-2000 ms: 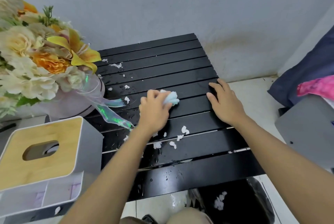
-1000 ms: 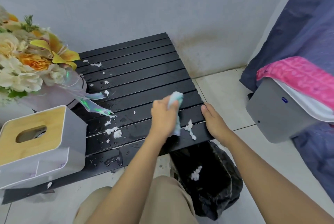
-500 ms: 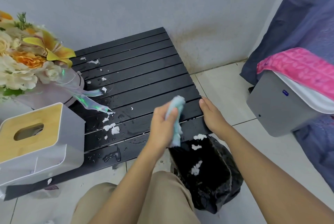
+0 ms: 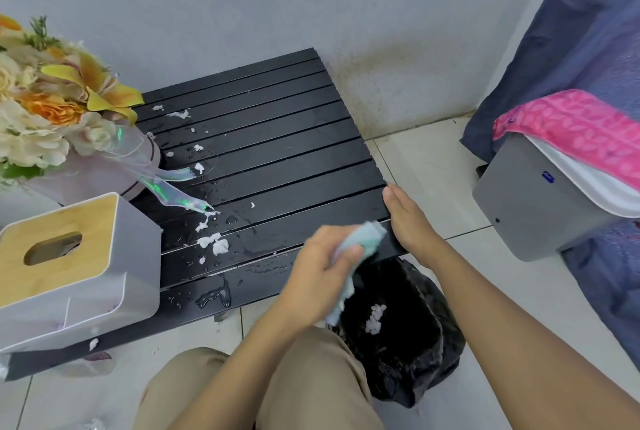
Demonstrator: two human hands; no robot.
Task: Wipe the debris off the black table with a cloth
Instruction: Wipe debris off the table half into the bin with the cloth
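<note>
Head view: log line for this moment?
left hand: grips cloth at table edge | right hand: rests on table corner | debris: lies near tissue box

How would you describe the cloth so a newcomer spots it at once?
Start at the black slatted table and go to its near right corner, by the black bin bag. There the left hand grips the cloth: a small, pale blue-green crumpled wad, the only soft coloured thing among the white debris.

Cloth [image 4: 363,239] in left hand [image 4: 320,270] at black table [image 4: 277,152] corner, right hand [image 4: 410,223] alongside
</note>
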